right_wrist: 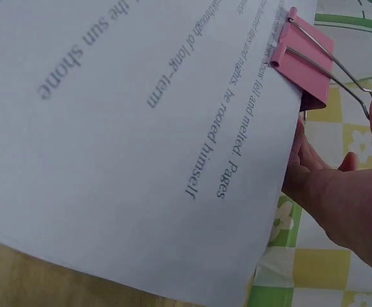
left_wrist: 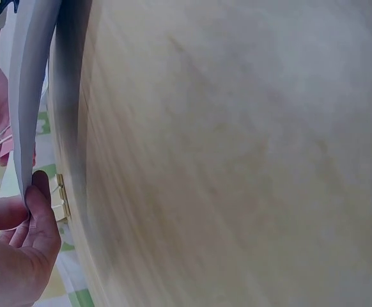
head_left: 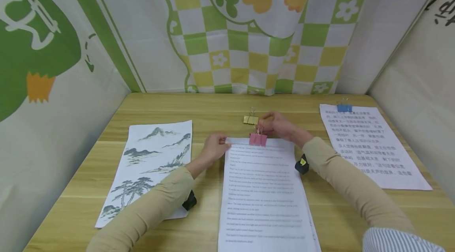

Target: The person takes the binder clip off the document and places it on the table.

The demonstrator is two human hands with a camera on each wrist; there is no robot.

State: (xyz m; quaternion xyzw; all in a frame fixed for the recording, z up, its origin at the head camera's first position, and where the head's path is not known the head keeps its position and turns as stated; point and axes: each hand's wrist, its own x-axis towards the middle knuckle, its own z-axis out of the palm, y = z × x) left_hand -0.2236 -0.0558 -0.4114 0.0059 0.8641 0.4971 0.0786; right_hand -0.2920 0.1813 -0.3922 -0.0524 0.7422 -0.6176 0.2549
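Gripping a tall white stack of English-printed paper [head_left: 261, 196] at the centre of a pale wooden table [head_left: 213, 106], a person's left hand [head_left: 215, 147] pinches its top left corner in a narrow grip. The right hand [head_left: 279, 127] grips the wire handles of a pink metal binder clip [head_left: 258, 139], whose jaws sit over the top edge. This clipping appears nearly done, with the clip not yet released. To the right, a white stack of Chinese-printed paper [head_left: 362, 145] already wears a blue metal binder clip [head_left: 344, 108]. Seemingly left over are a loose gold metal binder clip [head_left: 251, 119], just behind the central stack, and, at left, white paper with an ink landscape [head_left: 153, 157], its visible top edge unclipped.

Readable in the right wrist view: "the sun shone", "long-term", "fell and melted. Pages" and "he rooted himself". The Chinese print is too blurred to quote confidently. No brand name is legible.
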